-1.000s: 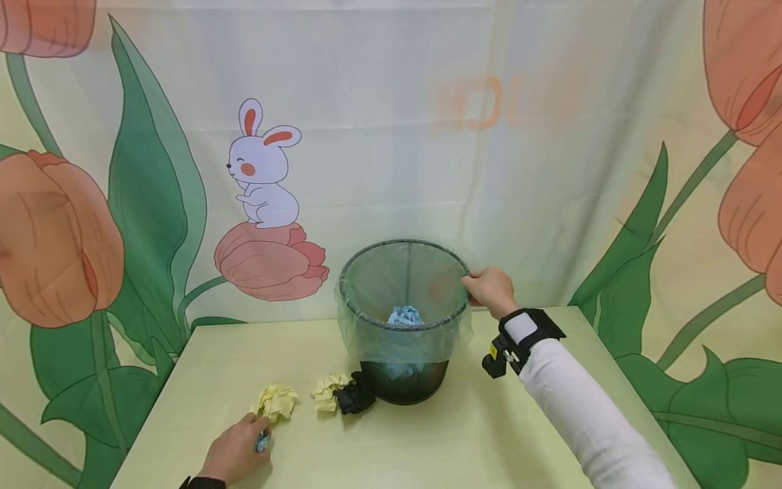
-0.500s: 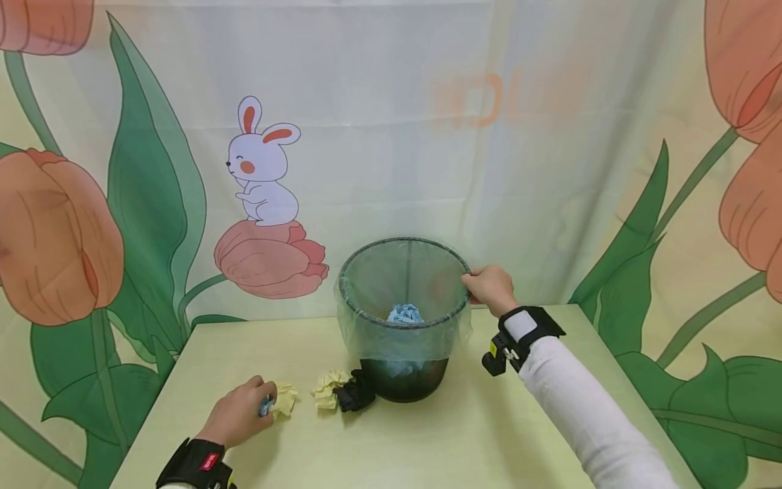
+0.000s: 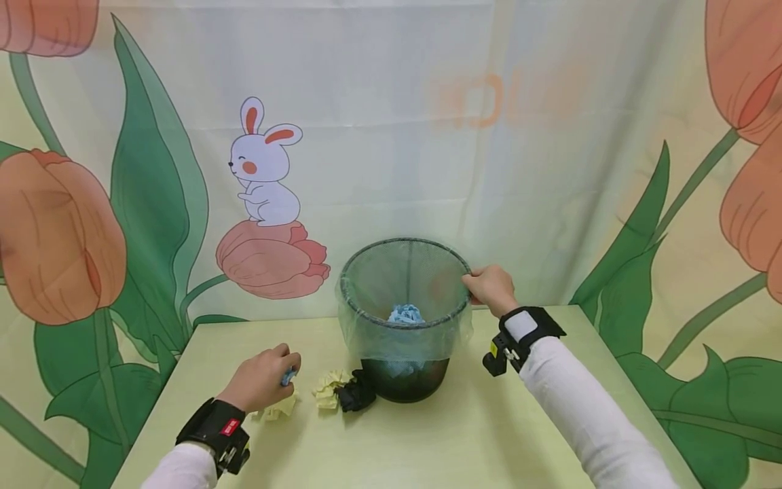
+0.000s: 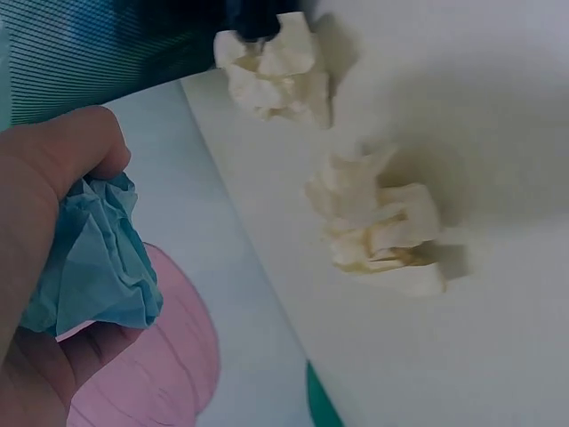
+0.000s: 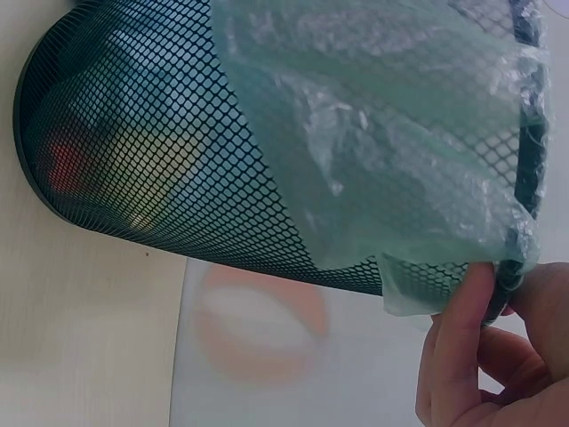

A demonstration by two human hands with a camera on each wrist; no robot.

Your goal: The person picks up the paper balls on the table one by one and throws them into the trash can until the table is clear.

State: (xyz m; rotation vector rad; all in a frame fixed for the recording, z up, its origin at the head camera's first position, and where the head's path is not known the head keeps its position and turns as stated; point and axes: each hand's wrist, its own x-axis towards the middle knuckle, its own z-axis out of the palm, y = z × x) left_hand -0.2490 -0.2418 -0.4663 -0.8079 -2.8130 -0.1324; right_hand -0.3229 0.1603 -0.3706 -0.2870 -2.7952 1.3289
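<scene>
My left hand [image 3: 263, 377] grips a crumpled ball of blue paper [image 4: 102, 258] between thumb and fingers, raised over the table's left side. Below it lies a crumpled yellow paper ball [image 3: 277, 409], partly hidden by the hand in the head view. My right hand [image 3: 491, 288] pinches the rim of a black mesh wastebasket [image 5: 258, 205], thumb and fingers on either side of it. A thin greenish plastic liner [image 5: 382, 169] folds down over that rim. Inside the basket, blue crumpled paper [image 3: 405, 314] shows, and red and yellow patches show through the mesh in the right wrist view.
Left of the basket's base lie another yellow paper ball [image 3: 328, 389] and a black crumpled ball [image 3: 356, 392], side by side. The pale table [image 3: 489, 435] ends at a printed curtain [image 3: 391, 136] with tulips and a rabbit.
My left hand has lifted the blue paper ball and carried it up and to the right, past the nearest yellow ball. The right hand stays on the basket rim.
</scene>
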